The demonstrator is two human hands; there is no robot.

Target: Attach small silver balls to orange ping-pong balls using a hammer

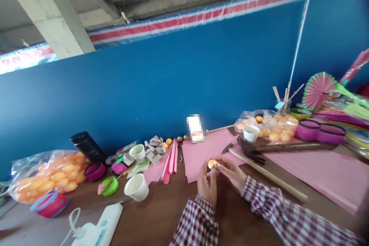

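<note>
My left hand (206, 185) and my right hand (232, 172) meet over the brown table (161, 215), both in plaid sleeves. Together they pinch a small orange ball (212, 163) at the fingertips, just above a pink paper sheet (201, 153). A hammer with a long wooden handle (268, 175) lies right beside my right hand. A second, darker hammer (288, 147) rests behind it.
A bag of orange balls (49, 178) sits far left, another bag (271, 125) back right. White paper cups (136, 187) (250, 133), a glue gun (98, 226), a black cylinder (86, 146), folded pink paper (171, 161), pink ringed containers (319, 130) and paper fans (318, 90) crowd the table before a blue wall.
</note>
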